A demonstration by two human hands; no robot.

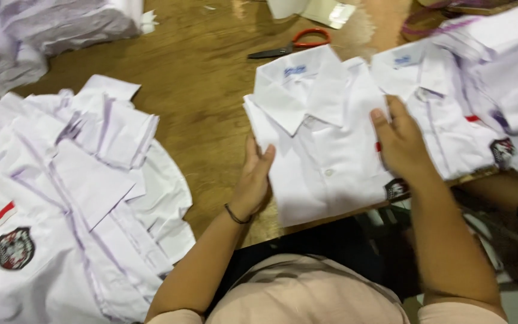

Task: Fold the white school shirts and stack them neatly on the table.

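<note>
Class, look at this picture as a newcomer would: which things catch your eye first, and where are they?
At the centre, a folded white shirt lies on the wooden table, with the left hand at its left edge and the right hand flat on its right side. A heap of unfolded white shirts fills the left. Orange-handled scissors lie at the top.

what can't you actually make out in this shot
- Head view: folded white shirt, right edge hidden under the right hand.
- Scissors: blades dark and blurred.
- Shirt pile: cut off by the left and bottom edges.
- Left hand: fingertips hidden behind the shirt edge.
</note>
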